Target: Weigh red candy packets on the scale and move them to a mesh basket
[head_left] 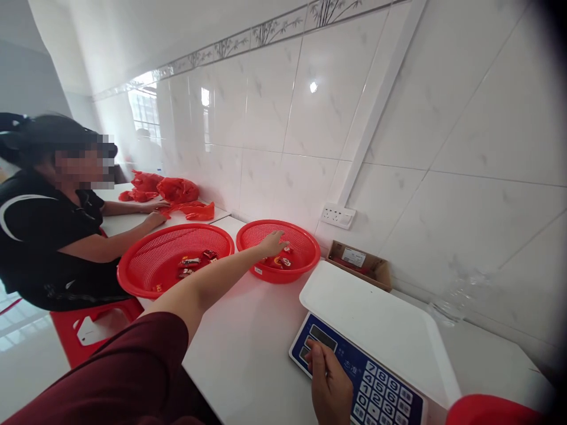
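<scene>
My left hand (271,242) reaches over the smaller red basket (246,238), fingers apart and pointing toward its far side. I see nothing held in it. Several small wrapped candies (283,261) lie on the basket's floor, just below the hand. Near the lower edge of the view, my right hand (330,381) is closed, fingers curled together, in front of the blue panel of a digital scale (376,383). Whether anything is inside those fingers is hidden. The scale's white weighing plate (376,319) carries nothing visible.
A larger red basket (146,254) with several wrapped candies stands to the left. Beyond it a person (48,236) sits with hands at red plastic bags (179,192). An open cardboard box (358,265), a clear plastic container (456,301) and a red object (491,410) are at the right.
</scene>
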Available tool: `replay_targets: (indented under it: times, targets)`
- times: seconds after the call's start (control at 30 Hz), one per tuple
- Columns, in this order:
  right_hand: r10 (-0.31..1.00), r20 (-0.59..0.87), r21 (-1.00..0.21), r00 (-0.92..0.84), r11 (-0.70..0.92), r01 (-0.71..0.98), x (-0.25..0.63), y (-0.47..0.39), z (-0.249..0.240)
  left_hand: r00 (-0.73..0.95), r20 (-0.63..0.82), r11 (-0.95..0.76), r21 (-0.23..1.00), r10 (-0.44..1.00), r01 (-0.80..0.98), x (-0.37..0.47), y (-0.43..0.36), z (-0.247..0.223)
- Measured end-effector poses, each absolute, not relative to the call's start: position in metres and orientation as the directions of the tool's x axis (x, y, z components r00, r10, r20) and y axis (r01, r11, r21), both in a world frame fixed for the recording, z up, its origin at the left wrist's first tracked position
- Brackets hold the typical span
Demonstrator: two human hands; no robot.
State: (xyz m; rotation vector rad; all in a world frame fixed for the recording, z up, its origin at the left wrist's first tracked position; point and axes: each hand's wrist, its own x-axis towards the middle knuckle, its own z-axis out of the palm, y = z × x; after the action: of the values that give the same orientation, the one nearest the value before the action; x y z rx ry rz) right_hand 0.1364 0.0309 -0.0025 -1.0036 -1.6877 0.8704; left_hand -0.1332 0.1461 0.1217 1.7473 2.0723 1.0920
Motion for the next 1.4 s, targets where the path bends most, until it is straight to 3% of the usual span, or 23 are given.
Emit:
replay_targets:
  times: [0.2, 0.3, 0.37, 0.43, 0.6, 0.73, 0.83, 1.0, 1.13, 1.2, 1.33, 1.4]
  targets:
    - [0.901, 0.404, -0.885, -0.155, 0.428, 0.183, 0.128, 0.026, 0.007, -0.216, 0.496, -0.279, 0.74, 0.841, 0.612, -0.057, 0.097, 0.102]
    - [0.885, 0.453, -0.869, -0.11, 0.466, 0.166, 0.132, 0.02, 0.024, -0.128, 0.492, -0.393, 0.804, 0.861, 0.447, -0.034, 0.067, 0.073]
    - [0.875, 0.477, -0.854, -0.083, 0.483, 0.194, 0.144, 0.011, 0.041, -0.073, 0.361, -0.348, 0.927, 0.93, 0.143, -0.031, 0.056, 0.055]
    - [0.875, 0.476, -0.834, -0.087, 0.481, 0.269, 0.163, -0.004, 0.06, -0.01, 0.214, -0.214, 0.971, 0.977, -0.111, -0.033, 0.05, 0.04]
    - [0.942, 0.301, -0.71, -0.148, 0.325, 0.624, 0.231, -0.028, 0.107, 0.171, -0.006, 0.075, 0.913, 0.985, -0.401, -0.046, 0.048, 0.025]
    - [0.997, 0.032, -0.451, -0.074, 0.08, 0.889, 0.295, -0.011, 0.108, 0.306, -0.028, 0.18, 0.857, 0.952, -0.482, -0.051, 0.049, 0.024]
    - [0.991, -0.132, -0.322, 0.02, -0.062, 0.945, 0.332, 0.008, 0.091, 0.365, -0.029, 0.226, 0.83, 0.931, -0.51, -0.05, 0.048, 0.025]
    - [0.955, -0.288, -0.404, 0.065, -0.183, 0.896, 0.347, 0.021, 0.081, 0.389, -0.014, 0.236, 0.816, 0.921, -0.528, -0.052, 0.048, 0.022]
    - [0.93, -0.355, -0.528, 0.097, -0.285, 0.8, 0.35, 0.021, 0.088, 0.38, -0.017, 0.233, 0.815, 0.925, -0.53, -0.053, 0.049, 0.02]
    - [0.926, -0.356, -0.525, 0.122, -0.306, 0.794, 0.36, 0.023, 0.089, 0.376, -0.019, 0.234, 0.811, 0.926, -0.536, -0.052, 0.049, 0.02]
    - [0.948, -0.282, -0.221, 0.149, -0.216, 0.951, 0.382, 0.032, 0.083, 0.383, -0.032, 0.248, 0.81, 0.923, -0.531, -0.052, 0.05, 0.019]
    - [0.944, -0.296, -0.134, 0.144, -0.19, 0.973, 0.386, 0.036, 0.073, 0.385, -0.034, 0.251, 0.81, 0.922, -0.529, -0.051, 0.05, 0.019]
